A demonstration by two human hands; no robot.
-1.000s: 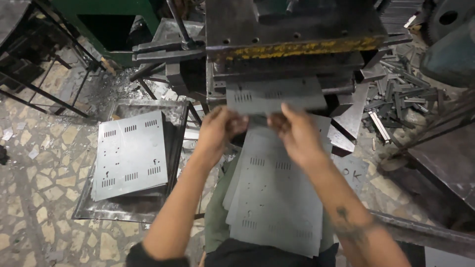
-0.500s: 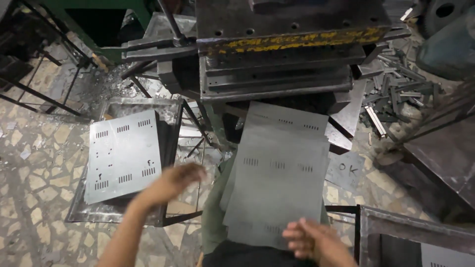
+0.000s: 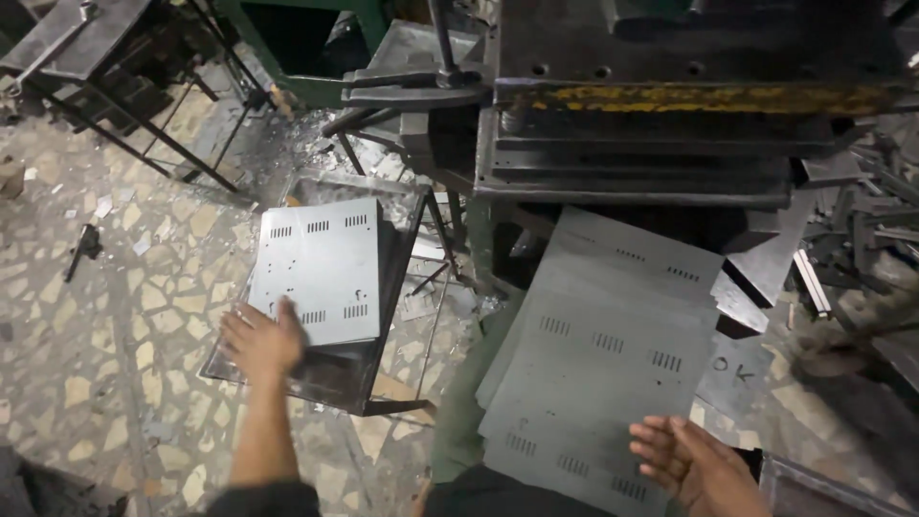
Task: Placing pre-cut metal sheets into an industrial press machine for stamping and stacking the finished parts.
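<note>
left stack panel: pale grey, rows of short dark slots, seen just beyond the left hand fingertips
lap panel: dull blue-grey, slot groups in bands, beside the right hand fingers
press: dark steel, chipped yellow strip
floor: beige mosaic, dark joints

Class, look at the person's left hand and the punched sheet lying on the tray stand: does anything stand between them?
Nothing visible does. The left hand already lies at the near lower edge of the punched sheet on the tray stand, apparently touching it. The right hand is at the other stack.
</note>
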